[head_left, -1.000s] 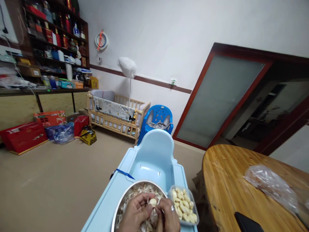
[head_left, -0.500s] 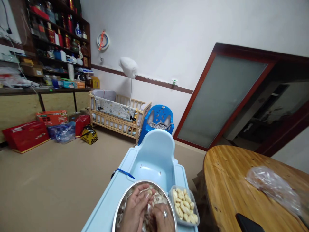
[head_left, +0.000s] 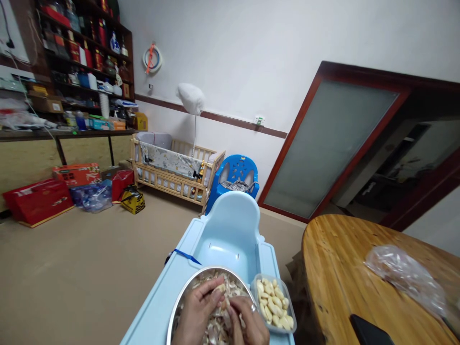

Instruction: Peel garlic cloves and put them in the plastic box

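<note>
Over a round metal bowl of papery garlic skins, my left hand pinches a pale garlic clove between thumb and fingers. Close beside it, my right hand, with a ring on one finger, has its fingertips pressed together near the clove. What they grip, perhaps a bit of skin, is too small to make out. Touching the bowl's right side is a clear plastic container heaped with peeled garlic cloves. Both vessels rest on a light blue child's chair.
A wooden table at right holds a clear plastic bag and a black phone-like object. Beyond the chair are a blue child seat and a wooden crib. Bags stand on the floor at left.
My right hand has risen from the skins and turned, bringing its fingertips toward the clove. My left hand keeps its pinch with little movement.
</note>
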`<act>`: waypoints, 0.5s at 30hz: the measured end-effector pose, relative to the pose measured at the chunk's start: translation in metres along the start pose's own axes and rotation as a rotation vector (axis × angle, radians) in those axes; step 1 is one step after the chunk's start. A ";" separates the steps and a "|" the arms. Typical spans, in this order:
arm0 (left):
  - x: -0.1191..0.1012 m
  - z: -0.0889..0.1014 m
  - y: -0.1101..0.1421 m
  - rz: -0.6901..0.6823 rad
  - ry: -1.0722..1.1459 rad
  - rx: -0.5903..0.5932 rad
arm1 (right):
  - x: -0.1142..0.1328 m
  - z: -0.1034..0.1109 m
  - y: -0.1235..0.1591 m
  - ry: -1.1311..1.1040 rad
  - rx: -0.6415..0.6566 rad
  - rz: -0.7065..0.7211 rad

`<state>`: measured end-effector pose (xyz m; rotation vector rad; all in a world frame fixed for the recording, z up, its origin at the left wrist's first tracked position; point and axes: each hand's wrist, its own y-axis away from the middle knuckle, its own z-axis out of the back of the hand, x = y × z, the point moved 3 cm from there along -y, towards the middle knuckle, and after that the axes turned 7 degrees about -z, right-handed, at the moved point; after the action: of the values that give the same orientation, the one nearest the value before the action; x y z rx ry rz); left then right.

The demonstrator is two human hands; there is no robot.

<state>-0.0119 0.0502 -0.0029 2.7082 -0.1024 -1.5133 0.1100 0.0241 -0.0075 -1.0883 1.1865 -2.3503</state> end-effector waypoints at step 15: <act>-0.012 0.002 0.003 -0.435 -0.548 0.144 | 0.014 0.015 -0.023 -0.158 0.097 -0.019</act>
<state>-0.0197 0.0484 0.0061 2.4314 0.4038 -2.4221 0.1137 0.0221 0.0233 -1.2301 1.0005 -2.2624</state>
